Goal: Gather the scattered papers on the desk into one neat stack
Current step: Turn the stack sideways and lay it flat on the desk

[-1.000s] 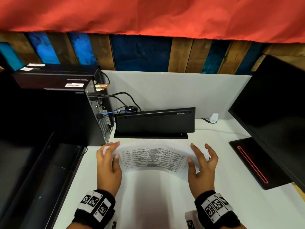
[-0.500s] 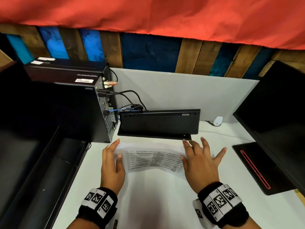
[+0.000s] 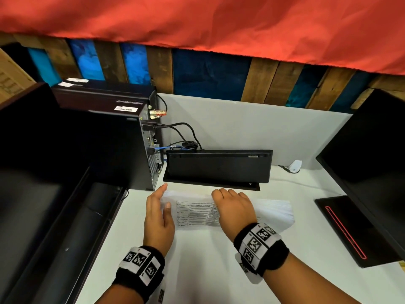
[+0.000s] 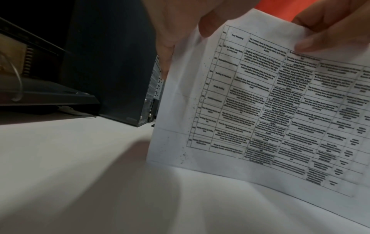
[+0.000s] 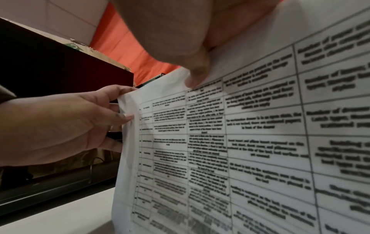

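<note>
A stack of white papers (image 3: 197, 213) printed with a table stands on its lower edge on the white desk (image 3: 197, 260), in front of the keyboard. My left hand (image 3: 165, 195) pinches its left edge, thumb on the printed front and fingers behind. My right hand (image 3: 228, 194) grips the top edge near the middle, fingers curled over it. The right wrist view shows the papers (image 5: 240, 142) close up, with the left hand (image 5: 128, 110) at their edge. In the left wrist view the sheet (image 4: 260, 110) meets the desk along its bottom edge.
A black keyboard (image 3: 219, 165) leans on its edge right behind the papers. A computer tower (image 3: 122, 145) with cables stands at the left. A dark monitor (image 3: 372, 150) and its base (image 3: 350, 229) fill the right side. A small white device (image 3: 294, 166) sits at the back.
My right hand has moved left from the papers' right end to their top middle and closed on them. The left hand has stayed at the left edge.
</note>
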`<state>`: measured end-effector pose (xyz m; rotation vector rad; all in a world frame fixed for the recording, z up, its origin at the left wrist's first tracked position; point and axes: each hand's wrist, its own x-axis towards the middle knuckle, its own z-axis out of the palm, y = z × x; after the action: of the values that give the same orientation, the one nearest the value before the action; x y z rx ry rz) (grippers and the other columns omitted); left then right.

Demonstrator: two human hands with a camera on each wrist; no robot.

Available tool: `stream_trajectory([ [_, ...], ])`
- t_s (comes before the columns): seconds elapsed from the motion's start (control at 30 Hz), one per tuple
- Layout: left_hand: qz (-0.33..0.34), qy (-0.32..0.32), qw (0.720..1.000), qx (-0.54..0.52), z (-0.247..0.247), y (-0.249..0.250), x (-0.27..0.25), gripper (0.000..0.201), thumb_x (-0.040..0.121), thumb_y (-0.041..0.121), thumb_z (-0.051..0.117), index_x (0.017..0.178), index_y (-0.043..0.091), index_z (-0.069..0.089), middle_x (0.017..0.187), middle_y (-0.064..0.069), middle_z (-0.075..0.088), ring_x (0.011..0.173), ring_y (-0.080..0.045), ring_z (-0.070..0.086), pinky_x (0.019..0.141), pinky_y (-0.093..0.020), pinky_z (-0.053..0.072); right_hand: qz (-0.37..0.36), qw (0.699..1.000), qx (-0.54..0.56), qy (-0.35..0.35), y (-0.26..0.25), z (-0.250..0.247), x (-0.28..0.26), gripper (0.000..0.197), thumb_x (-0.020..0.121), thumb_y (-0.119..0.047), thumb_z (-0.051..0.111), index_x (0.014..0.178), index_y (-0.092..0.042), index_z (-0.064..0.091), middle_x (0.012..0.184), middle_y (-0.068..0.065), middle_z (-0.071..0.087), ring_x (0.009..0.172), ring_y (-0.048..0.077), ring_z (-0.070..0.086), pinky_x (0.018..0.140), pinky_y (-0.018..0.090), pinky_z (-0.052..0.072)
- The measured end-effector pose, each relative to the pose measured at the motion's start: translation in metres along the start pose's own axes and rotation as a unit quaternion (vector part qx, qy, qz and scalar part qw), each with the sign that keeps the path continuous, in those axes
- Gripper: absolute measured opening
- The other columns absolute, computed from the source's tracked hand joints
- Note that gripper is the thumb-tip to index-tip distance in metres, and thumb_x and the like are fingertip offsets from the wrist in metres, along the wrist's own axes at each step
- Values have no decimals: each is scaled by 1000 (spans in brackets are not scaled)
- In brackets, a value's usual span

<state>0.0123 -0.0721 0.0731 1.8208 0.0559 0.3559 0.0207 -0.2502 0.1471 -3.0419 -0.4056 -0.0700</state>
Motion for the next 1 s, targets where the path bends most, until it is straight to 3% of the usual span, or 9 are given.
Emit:
stream_trajectory([
  [0.1, -20, 45, 999, -9, 2, -3, -1, 65, 95, 12, 51, 144, 43, 22, 144, 14, 34, 127, -1, 42, 97, -5, 37, 28, 999, 30, 12, 7, -5, 2, 50, 73, 8, 47, 116, -16, 53, 108, 1, 62, 103, 25, 57, 87, 32, 40],
  [0.23, -175, 99, 978, -52, 13, -22, -4, 86, 91, 14, 59, 152, 33, 2, 157, -5, 21, 142, -20, 28, 112, -35, 28, 102, 988, 95, 73, 22, -14, -5, 43, 72, 8, 49, 105, -18, 60, 95, 0, 67, 91, 27, 62, 76, 31, 44],
  [0.33, -298, 0, 950, -89, 32, -24, -12, 74, 96, 24, 52, 152, 19, 5, 153, -13, 32, 138, -28, 37, 115, -39, 29, 212, 956, 169, 113, 46, -19, -13, 32, 79, 3, 46, 98, -19, 59, 84, 4, 67, 81, 32, 63, 67, 31, 46],
  [0.4, -331, -110, 932, -97, 47, -15, -20, 54, 98, 36, 44, 146, 20, 25, 136, -9, 52, 123, -25, 52, 111, -44, 36, 279, 923, 232, 130, 71, -16, -19, 24, 86, -2, 47, 99, -17, 60, 78, 7, 64, 77, 32, 60, 65, 29, 45],
  [0.53, -332, -249, 901, -129, 80, 10, -27, 26, 102, 35, 37, 124, 26, 47, 109, -5, 61, 100, -26, 62, 92, -45, 52, 380, 842, 359, 133, 123, 8, -37, 26, 89, 3, 45, 105, -8, 62, 83, 5, 61, 74, 24, 56, 69, 21, 38],
  [0.7, -282, -306, 909, -12, 126, 28, -23, 24, 101, 25, 40, 100, 2, 44, 88, -13, 54, 70, -21, 57, 65, -37, 55, 470, 775, 405, 121, 182, 44, -74, 20, 90, 2, 46, 103, 0, 62, 85, 13, 64, 73, 25, 58, 71, 26, 44],
  [0.77, -269, -344, 899, 28, 148, 31, -28, 26, 100, 28, 40, 100, 2, 45, 91, -15, 57, 71, -26, 62, 61, -38, 59, 491, 775, 385, 104, 202, 53, -90, 15, 91, 0, 49, 98, 1, 62, 85, 15, 63, 76, 26, 57, 71, 25, 41],
  [0.9, -218, -400, 874, 169, 197, 30, -44, 28, 100, 27, 37, 110, 3, 48, 116, -24, 58, 107, -36, 59, 90, -36, 49, 530, 778, 331, 57, 243, 72, -113, 17, 89, -5, 51, 97, 1, 64, 98, 22, 67, 94, 35, 63, 74, 25, 39],
  [1.0, -237, -420, 852, 205, 226, 28, -55, 38, 102, 22, 35, 122, -9, 42, 131, -26, 50, 109, -31, 55, 82, -30, 41, 550, 778, 303, 16, 268, 84, -124, 25, 90, -7, 50, 108, 4, 62, 109, 23, 65, 102, 35, 61, 74, 24, 37],
])
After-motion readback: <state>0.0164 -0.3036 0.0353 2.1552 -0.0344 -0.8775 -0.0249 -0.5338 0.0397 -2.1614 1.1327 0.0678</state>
